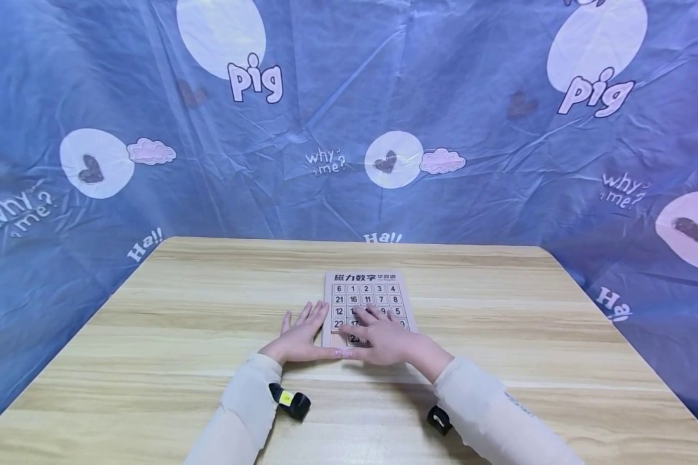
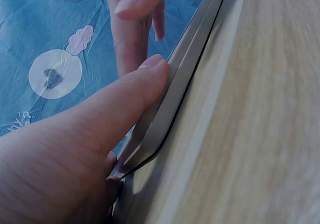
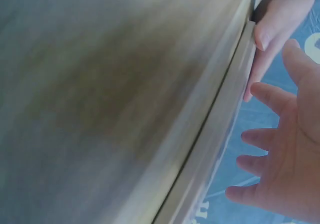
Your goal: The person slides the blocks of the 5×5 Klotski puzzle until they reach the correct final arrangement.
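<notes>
A number sliding puzzle (image 1: 408, 298) lies flat on the table, with rows of numbered tiles and Chinese lettering along its top. At its lower left corner, my left hand (image 1: 298, 341) has its fingers along the left side. The left thumb (image 2: 142, 86) reaches straight along the front edge and touches it. Above the lower tiles, my right hand (image 1: 386, 339) is spread palm down, hiding several of them. In the right wrist view its fingers (image 3: 260, 139) stand apart over the board. A bare slot shows left of tile 23 (image 1: 355, 339).
The wooden table (image 1: 180, 342) extends around the puzzle on all sides. Behind it hangs a blue printed curtain (image 1: 337, 213). Black camera mounts are strapped at the left wrist (image 1: 295, 405) and right wrist (image 1: 439, 420), over light sleeves.
</notes>
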{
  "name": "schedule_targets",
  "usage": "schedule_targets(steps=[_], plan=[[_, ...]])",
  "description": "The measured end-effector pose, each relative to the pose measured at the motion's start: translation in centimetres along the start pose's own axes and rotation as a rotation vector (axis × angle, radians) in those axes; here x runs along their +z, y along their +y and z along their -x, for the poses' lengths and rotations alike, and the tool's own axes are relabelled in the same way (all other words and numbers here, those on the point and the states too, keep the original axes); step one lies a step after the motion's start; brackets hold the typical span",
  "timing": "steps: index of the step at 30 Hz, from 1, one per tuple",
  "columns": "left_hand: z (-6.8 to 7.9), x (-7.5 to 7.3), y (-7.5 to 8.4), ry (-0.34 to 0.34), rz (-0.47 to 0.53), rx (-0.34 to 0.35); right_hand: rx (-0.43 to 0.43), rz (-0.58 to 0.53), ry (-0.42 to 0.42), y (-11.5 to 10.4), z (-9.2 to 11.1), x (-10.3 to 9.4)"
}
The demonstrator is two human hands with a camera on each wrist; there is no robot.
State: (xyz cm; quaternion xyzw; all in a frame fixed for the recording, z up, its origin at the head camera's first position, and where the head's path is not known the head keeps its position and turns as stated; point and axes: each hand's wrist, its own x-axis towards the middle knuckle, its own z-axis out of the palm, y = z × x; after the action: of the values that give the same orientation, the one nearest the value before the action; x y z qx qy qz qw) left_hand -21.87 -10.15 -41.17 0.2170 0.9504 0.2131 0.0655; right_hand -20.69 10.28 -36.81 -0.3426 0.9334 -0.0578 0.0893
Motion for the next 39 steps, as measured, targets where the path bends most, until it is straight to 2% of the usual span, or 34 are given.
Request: schedule_targets(steps=[9, 16, 25, 30, 39], plan=[[0.0, 0.2, -0.1, 0.005, 0.008, -0.007, 0.020, -0.035, 0.034, 1.8, 2.0, -0.7], [0.0, 0.2, 0.0, 0.005, 0.014, -0.001, 0.018, -0.076, 0.078, 3.6, 4.8, -0.7], [0.1, 0.1, 0.0, 0.020, 0.023, 0.011, 0.059, -0.092, 0.116, 5.4, 8.0, -0.2], [0.1, 0.1, 0.0, 0.021, 0.027, 0.012, 0.060, -0.091, 0.125, 5.7, 8.6, 0.2], [0.1, 0.0, 0.1, 0.018, 0.030, 0.008, 0.025, -0.104, 0.149, 5.3, 8.1, 0.6]])
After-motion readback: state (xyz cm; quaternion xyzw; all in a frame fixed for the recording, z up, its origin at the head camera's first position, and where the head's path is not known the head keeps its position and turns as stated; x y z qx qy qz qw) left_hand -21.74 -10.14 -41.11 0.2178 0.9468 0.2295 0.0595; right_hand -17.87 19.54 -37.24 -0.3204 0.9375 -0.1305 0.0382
